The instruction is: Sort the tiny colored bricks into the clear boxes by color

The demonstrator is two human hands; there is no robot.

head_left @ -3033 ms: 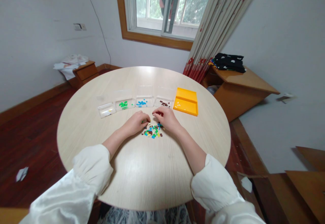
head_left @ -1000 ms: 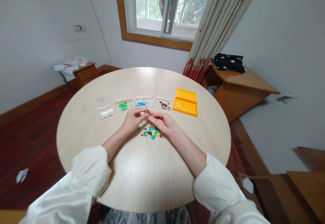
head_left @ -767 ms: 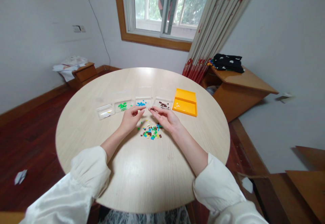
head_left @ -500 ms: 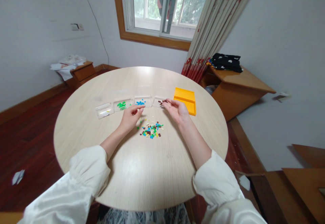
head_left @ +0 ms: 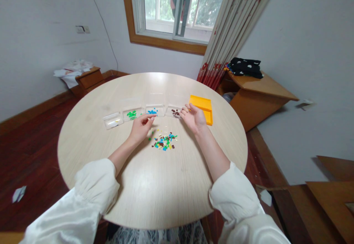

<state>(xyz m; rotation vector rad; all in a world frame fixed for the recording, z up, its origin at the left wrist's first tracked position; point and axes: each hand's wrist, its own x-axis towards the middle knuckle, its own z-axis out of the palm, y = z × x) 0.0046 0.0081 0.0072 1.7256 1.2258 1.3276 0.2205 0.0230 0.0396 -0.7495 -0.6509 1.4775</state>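
Bricks flank splayed, empty right hand overlapping case; left hand curled, hold unclear.

Pieces on table, boxes behind, window beyond

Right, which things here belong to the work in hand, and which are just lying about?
Likely in use:
pile of coloured pieces
box with green pieces
box with blue pieces
box with brown pieces
leftmost clear box
yellow case

Apparently just lying about:
spotted black cloth
papers
leftmost white scrap
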